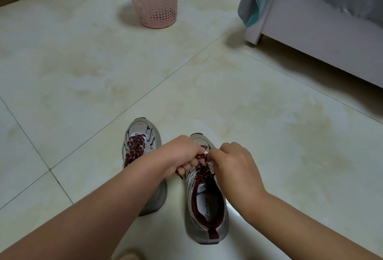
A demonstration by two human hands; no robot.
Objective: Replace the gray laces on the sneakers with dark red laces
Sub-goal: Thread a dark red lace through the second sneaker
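Two grey mesh sneakers stand on glossy tile; left shoe (143, 146) laced in speckled dark red; left hand (178, 156) and right hand (232, 162) pinch the lace (204, 168) over the right shoe (205, 208), eyelets hidden.

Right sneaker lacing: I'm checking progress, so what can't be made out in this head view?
- Right sneaker: lower eyelets hidden under both hands.
- Left hand and right hand: fingers curl around the dark red lace; knot state hidden.
- Left sneaker: heel covered by the left forearm.
- Gray laces: none visible.
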